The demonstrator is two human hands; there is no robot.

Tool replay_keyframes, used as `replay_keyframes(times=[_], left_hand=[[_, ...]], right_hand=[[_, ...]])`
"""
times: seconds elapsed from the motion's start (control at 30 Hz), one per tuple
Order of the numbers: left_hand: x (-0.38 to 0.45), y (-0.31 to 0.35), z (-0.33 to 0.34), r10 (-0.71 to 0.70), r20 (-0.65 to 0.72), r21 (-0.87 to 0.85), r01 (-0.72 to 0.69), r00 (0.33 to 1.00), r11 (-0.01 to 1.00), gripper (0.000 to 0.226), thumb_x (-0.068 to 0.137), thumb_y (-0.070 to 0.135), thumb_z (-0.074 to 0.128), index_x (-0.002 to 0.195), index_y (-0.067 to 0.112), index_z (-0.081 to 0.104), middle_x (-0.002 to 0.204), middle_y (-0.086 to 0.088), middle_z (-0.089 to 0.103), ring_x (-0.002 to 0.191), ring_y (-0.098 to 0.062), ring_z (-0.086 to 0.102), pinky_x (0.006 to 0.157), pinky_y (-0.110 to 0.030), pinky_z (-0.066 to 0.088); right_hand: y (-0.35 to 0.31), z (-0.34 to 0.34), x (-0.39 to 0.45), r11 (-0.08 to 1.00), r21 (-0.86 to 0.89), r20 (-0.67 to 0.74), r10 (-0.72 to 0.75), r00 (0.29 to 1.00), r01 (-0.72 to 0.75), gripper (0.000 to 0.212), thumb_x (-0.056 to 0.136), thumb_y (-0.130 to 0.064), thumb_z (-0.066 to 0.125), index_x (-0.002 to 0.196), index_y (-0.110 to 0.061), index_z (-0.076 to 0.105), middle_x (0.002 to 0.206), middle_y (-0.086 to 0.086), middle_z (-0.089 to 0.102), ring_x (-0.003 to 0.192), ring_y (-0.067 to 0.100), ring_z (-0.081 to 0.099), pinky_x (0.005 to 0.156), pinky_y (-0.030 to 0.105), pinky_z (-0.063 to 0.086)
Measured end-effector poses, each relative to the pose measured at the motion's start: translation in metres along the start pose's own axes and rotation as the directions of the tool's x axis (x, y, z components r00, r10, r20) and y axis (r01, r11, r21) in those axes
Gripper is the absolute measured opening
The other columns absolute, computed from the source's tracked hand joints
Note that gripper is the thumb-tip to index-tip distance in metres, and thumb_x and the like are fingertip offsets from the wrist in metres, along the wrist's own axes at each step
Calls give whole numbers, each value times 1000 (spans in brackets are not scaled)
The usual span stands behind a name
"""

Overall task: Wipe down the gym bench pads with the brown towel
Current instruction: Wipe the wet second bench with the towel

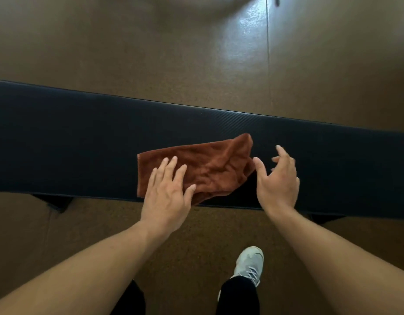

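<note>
A long black gym bench pad runs across the view from left to right. The brown towel lies folded and rumpled on its near half, around the middle. My left hand lies flat with straight fingers over the towel's near left part. My right hand hovers just right of the towel with fingers spread and relaxed, holding nothing; its thumb is close to the towel's right edge.
Brown speckled floor surrounds the bench, with a bright reflection at the upper right. Black bench feet show under the near edge. My white shoe and dark trouser legs stand on the floor below the bench.
</note>
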State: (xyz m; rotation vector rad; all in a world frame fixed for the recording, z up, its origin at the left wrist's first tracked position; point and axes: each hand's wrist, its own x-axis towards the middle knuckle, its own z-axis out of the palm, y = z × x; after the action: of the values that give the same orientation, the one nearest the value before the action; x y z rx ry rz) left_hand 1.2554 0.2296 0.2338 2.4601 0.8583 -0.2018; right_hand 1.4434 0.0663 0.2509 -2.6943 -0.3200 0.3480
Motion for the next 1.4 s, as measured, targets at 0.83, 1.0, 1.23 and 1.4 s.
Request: replay_keyframes(times=[0.83,1.0,1.23,1.4], left_hand=[[-4,-4,13,148,-74,128,-138,986,982,52,102,19,49,154,16,43,163,-10,35,154,-24,25,123,-45,27],[-9,-32,-2,131,-88,62,-126,987,990,49,100,20,45,147,10,51,158,-7,43,151,-20,30,121,-45,31],[9,-16,-41,-156,-118,-318,111,981,941,21,105,30,50,113,28,69,107,11,69,95,-5,63,80,-23,50],[42,-11,-76,-289,-95,-447,218,953,867,33,100,52,52,87,25,65,74,0,65,70,-19,63,61,-41,51]], right_hand=[[31,-17,-17,974,-41,223,-208,952,222,69,87,-56,73,145,-30,47,129,-9,52,115,11,52,100,32,42],[45,-9,-14,944,-102,282,-274,919,312,61,96,-34,69,153,-29,47,138,-5,50,122,13,47,100,39,51],[28,-20,5,966,221,334,-204,920,134,30,106,-28,54,132,-33,69,134,-15,56,127,4,47,102,26,39],[2,-35,28,953,274,361,-227,905,129,26,107,-28,52,123,-28,73,124,-14,62,119,8,52,100,28,41]])
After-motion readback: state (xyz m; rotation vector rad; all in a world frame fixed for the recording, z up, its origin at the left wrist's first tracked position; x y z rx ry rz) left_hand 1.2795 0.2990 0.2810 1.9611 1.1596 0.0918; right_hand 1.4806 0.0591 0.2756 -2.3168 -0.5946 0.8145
